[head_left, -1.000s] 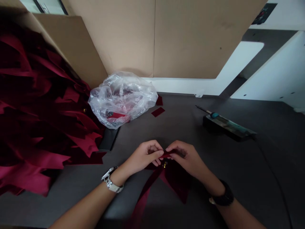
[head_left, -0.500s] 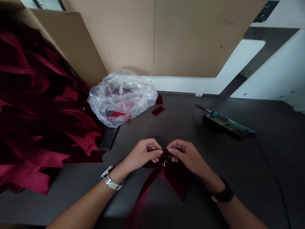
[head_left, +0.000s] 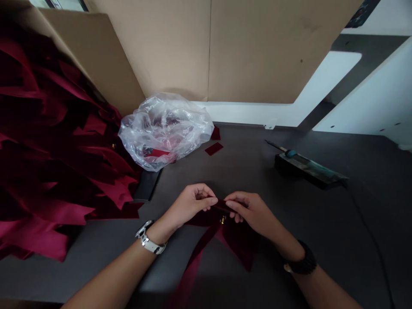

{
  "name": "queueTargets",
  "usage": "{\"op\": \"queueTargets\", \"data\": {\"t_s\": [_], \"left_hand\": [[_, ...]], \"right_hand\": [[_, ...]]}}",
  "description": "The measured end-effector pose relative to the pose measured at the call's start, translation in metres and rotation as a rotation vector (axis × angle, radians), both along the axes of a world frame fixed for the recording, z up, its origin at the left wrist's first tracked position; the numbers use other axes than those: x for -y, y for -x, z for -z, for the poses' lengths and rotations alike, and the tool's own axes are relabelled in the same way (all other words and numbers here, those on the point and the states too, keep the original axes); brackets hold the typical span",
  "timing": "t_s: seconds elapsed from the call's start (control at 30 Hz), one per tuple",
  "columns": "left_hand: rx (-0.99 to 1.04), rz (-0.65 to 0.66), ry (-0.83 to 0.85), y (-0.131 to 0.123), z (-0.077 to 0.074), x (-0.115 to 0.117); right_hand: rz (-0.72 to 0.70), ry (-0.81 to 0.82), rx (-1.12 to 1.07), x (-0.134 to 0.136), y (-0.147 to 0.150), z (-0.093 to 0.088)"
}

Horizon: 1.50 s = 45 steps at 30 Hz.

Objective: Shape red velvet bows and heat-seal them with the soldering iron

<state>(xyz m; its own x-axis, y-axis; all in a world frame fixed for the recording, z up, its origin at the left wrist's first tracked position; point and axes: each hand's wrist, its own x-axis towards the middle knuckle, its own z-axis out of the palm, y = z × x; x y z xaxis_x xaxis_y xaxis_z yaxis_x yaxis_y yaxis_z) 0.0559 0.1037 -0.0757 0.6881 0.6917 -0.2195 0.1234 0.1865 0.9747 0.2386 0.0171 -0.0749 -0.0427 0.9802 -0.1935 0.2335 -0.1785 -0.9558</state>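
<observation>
A short strip of dark red velvet ribbon (head_left: 221, 205) is stretched between my two hands. My left hand (head_left: 192, 206) pinches its left end between thumb and fingers, while my right hand (head_left: 252, 211) grips the right end. Just below, on the dark table, lies a larger dark red velvet ribbon piece (head_left: 236, 242) with long tails, shaped like a bow. A small gold-coloured metal part (head_left: 222, 220) shows at its middle. My fingers partly hide the strip's ends and the top of the larger piece.
A large heap of red ribbons (head_left: 61, 141) fills the left side beside cardboard (head_left: 93, 56). A crumpled clear plastic bag (head_left: 167, 124) holds red pieces; a short ribbon piece (head_left: 214, 149) lies beside it. At right, a soldering-iron-like tool (head_left: 291, 153) rests on a black block, its cable trailing forward.
My left hand has shifted slightly up and left, so more of the ribbon strip shows between my hands. The larger ribbon piece stays in place.
</observation>
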Motion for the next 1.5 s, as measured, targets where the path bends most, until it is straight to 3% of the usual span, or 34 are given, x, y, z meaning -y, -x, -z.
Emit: {"op": "queueTargets", "data": {"t_s": [0.27,0.53,0.73,1.0,1.23,1.5], "left_hand": [[-0.095,-0.027,-0.077,0.002,-0.004,-0.004],[-0.001,-0.017,0.091,0.004,-0.010,-0.005],[-0.036,-0.012,0.029,0.004,-0.008,-0.006],[-0.059,0.082,-0.136,-0.001,-0.005,0.009],[-0.023,0.093,-0.099,-0.003,-0.008,0.010],[-0.075,0.005,-0.213,0.005,-0.013,-0.003]], "right_hand": [[0.009,0.014,-0.025,0.000,0.004,0.000],[-0.009,0.074,-0.103,-0.001,0.004,-0.003],[-0.037,0.080,-0.076,0.000,0.000,-0.002],[-0.106,-0.243,0.221,0.003,0.007,-0.003],[-0.118,0.003,-0.071,0.004,0.011,-0.002],[-0.129,0.016,-0.008,0.002,0.002,-0.002]]}}
